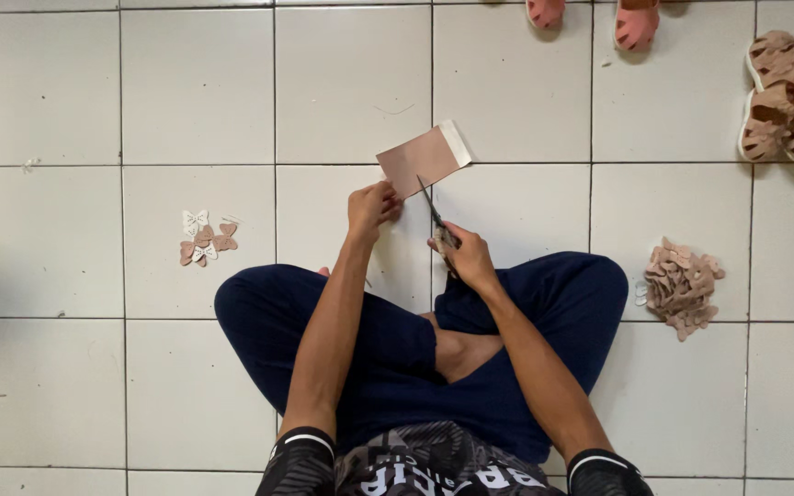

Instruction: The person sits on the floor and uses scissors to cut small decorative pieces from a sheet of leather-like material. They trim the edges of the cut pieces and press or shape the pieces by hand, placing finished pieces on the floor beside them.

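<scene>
A sheet of tan material (420, 158) with a white strip along its upper right edge is held up over the tiled floor (195, 83), in front of the crossed legs (397, 344), which are clad in dark blue. The sheet's lower left corner is pinched by the left hand (371, 208), fingers closed on it. A pair of scissors (436, 219) is gripped by the right hand (466, 257), fingers curled through the handles; the blades are pointed up at the sheet's lower edge and appear to touch it.

No container is seen; all goods are laid loose on the floor. A small cluster of cut bow shapes (204, 239), tan and white, is noted to the left of the knee. A larger heap of tan cut pieces (682, 287) is placed just beside the right knee. A pile of tan sandals (788, 96) is observed at the upper right edge, and two pink sandals (636, 26) are partly cut off at the top.
</scene>
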